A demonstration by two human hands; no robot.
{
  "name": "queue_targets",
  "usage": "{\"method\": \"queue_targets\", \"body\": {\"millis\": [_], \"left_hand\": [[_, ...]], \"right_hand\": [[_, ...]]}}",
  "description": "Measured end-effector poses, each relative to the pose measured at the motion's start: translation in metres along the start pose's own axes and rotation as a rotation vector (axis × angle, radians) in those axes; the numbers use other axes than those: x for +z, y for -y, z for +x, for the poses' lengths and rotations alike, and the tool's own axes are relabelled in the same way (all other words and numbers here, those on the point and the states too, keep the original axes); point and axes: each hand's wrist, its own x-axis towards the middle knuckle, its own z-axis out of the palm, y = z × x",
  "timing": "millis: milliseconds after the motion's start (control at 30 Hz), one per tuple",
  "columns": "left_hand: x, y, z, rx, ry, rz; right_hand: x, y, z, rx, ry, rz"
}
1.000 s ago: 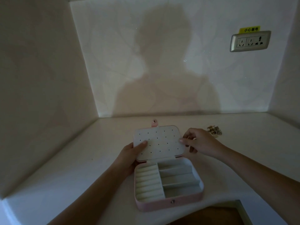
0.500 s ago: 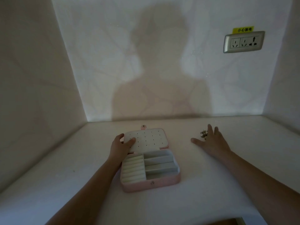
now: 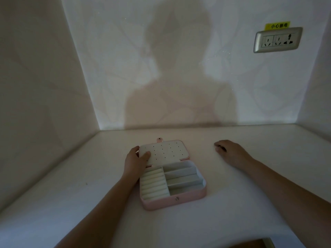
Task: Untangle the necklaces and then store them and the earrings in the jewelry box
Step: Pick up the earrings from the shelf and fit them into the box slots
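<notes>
Right now there is one pink, rounded-rectangle jewellery box (image 3: 179,201) on the white desk (image 3: 232,203), lying open at the middle of my view. It has one lid, lined with a white panel of small holes (image 3: 166,151), tipped back toward twelve o'clock. Its base holds one ribbed ring section on the nine o'clock side and several long compartments on the three o'clock side. I count two snap parts, one on the lid's tab and one on the front wall.

Both of my hands are in view. My left hand (image 3: 136,161) grips the nine o'clock edge of the lid, with the thumb on the dotted panel. My right hand (image 3: 231,152) rests on the desk at about two o'clock from the box, well apart from it, fingers curled downward. I cannot tell whether it holds anything.

On the wall at one o'clock sit one silver socket plate (image 3: 277,40) and one yellow label (image 3: 277,25) above it.

Half a second ago my right hand lay flat with its fingers spread, touching a little cluster of jewellery. Now the fingers have curled over that spot and the cluster is hidden. My left hand has kept its hold on the lid.
</notes>
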Motion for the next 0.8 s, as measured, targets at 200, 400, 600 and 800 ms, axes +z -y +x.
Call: {"method": "queue_targets", "body": {"millis": [200, 400, 600, 800], "left_hand": [[-0.008, 0.005, 0.0, -0.067, 0.052, -0.096], [-0.018, 0.007, -0.012, -0.107, 0.079, -0.176], [-0.031, 0.013, -0.039, -0.08, 0.062, -0.133], [-0.041, 0.017, -0.068, -0.005, -0.018, 0.007]], "right_hand": [[0.004, 0.054, -0.05, -0.307, 0.075, 0.149], [-0.002, 0.07, -0.094, -0.424, 0.142, 0.329], [-0.007, 0.06, -0.117, -0.334, 0.099, 0.34], [-0.014, 0.054, -0.126, -0.239, 0.043, 0.404]]}}
